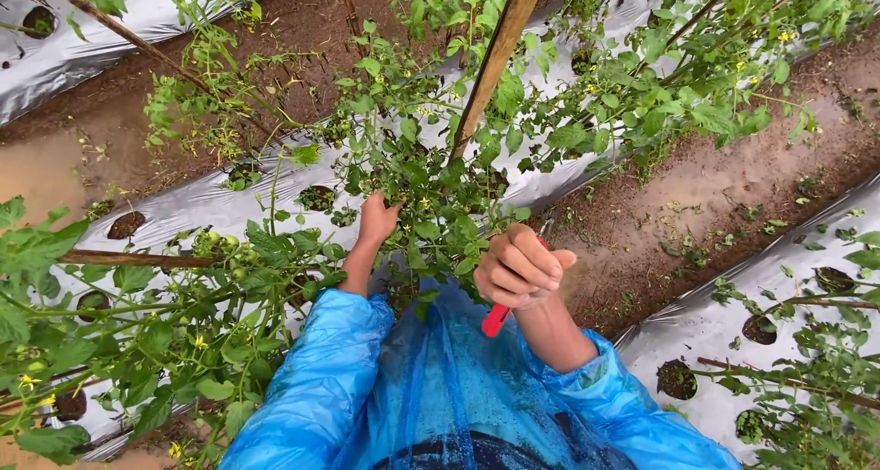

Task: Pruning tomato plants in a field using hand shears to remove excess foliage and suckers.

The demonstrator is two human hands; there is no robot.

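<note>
My left hand reaches into a tomato plant and grips a stem among the leaves. My right hand is closed around a red-handled tool, likely small shears; its blade end is hidden behind my fingers. Both arms wear blue plastic rain sleeves. A slanted wooden stake rises just behind the plant, above both hands. Small yellow flowers dot the foliage.
Silver plastic mulch with round planting holes covers the raised beds. Wet brown soil furrows run between the beds, with a muddy puddle at far left. More tomato plants, a cluster of green tomatoes and other stakes surround me.
</note>
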